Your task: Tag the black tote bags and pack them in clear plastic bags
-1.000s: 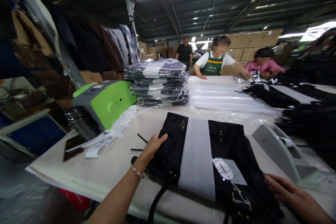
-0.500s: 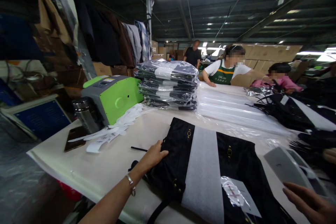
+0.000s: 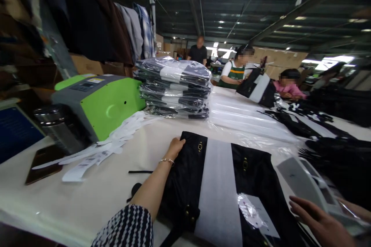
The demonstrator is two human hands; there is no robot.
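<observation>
A black bag [image 3: 185, 177] with gold buckles lies on the white table, a band of white paper [image 3: 217, 189] around its middle. My left hand [image 3: 176, 148] is at the bag's upper left edge, its fingers closed on the black fabric. At the lower right, my right hand [image 3: 321, 220] has its fingers stretched out, beside the bag's right edge and near a grey plastic tray [image 3: 301, 181]. A white tag [image 3: 265, 216] and a small clear packet [image 3: 248, 210] rest on the bag's right part.
A stack of plastic-wrapped bags [image 3: 175, 88] stands behind, beside a green and grey machine [image 3: 113, 104]. Paper strips [image 3: 116, 142], a metal flask [image 3: 58, 127] and a phone [image 3: 43, 162] lie left. Clear plastic sheets [image 3: 240, 114] and black bags [image 3: 333, 162] are right. Several people are beyond.
The view has turned right. My left hand has moved up along the bag's left edge to its upper corner. A person in a green apron now holds up a black bag with a white band.
</observation>
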